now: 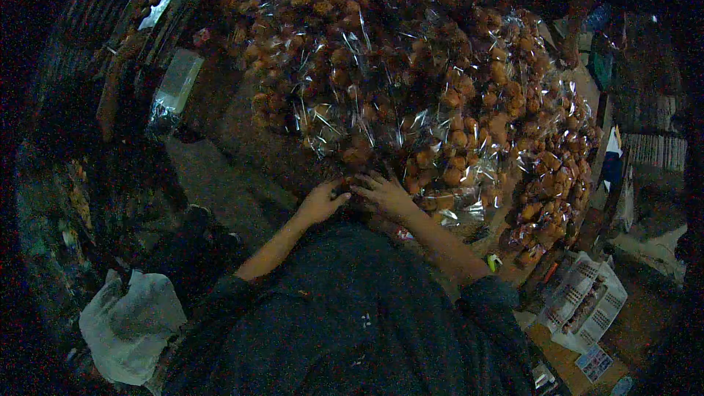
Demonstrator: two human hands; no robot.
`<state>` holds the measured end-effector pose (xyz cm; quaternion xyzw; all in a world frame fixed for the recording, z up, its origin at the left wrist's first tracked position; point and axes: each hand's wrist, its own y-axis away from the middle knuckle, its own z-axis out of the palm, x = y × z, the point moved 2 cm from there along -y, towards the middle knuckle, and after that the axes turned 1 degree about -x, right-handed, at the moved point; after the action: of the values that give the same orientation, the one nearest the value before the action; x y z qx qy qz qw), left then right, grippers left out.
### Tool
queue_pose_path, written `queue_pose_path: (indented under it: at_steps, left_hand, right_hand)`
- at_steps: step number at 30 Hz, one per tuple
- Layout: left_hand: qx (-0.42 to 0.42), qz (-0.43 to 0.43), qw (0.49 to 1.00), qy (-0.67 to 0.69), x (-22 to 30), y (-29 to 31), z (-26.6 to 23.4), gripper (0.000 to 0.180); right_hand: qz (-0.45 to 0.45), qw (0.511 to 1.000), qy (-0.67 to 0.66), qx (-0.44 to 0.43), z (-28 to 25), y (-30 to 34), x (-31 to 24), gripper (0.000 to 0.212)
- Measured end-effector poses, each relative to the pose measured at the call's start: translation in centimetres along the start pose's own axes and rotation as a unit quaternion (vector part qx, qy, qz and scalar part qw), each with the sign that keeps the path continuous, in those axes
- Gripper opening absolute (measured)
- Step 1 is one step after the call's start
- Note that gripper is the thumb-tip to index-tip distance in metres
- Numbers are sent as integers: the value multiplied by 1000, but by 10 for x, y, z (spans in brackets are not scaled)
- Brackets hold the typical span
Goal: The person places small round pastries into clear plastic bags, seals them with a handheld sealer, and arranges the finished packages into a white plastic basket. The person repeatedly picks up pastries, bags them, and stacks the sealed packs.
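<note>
My left hand point(323, 202) is in front of my dark shirt at the near edge of a large heap, its fingers curled in around something dark that I cannot make out. Close beside it is my right hand point(384, 193), its fingers apart and stretched toward the left hand. Just beyond both hands lies a brown rounded piece point(357, 155). The heap of clear plastic packs point(455, 95) with brown round pieces inside spreads ahead and to the right. Dim light hides what lies between my fingertips.
Another person's arm point(110, 95) shows at the far left, and another arm point(576, 26) at the upper right. A pale box point(180, 77) stands left of the heap. A white bag point(132, 326) is at lower left. A printed white sack point(587, 301) lies at lower right.
</note>
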<state>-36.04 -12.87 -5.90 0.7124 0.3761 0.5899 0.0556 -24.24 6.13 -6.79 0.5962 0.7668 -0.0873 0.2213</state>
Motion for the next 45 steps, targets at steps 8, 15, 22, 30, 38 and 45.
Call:
queue_pose_path:
  at_steps: [8, 15, 22, 30, 38, 45]
  left_hand:
    - [400, 21, 914, -58, 31, -23, -117, 53]
    - [525, 282, 709, -377, -23, -124, -247, 86]
    - [437, 187, 865, -163, -15, -144, -200, 102]
    - [384, 146, 890, -198, 19, -113, -117, 98]
    - [273, 145, 936, -169, 26, -88, -75, 90]
    - [420, 144, 846, -297, 34, -83, -173, 67]
  right_hand:
    - [64, 986, -154, 0, -125, -101, 19, 38]
    - [118, 966, 142, 182, -175, -259, 75, 73]
    - [87, 975, 150, 140, -125, -237, 111, 83]
    - [129, 987, 49, 84, -125, -161, 86, 83]
    - [131, 988, -10, 86, -92, -100, 100, 77]
    - [149, 982, -32, -115, -156, -154, 138, 70]
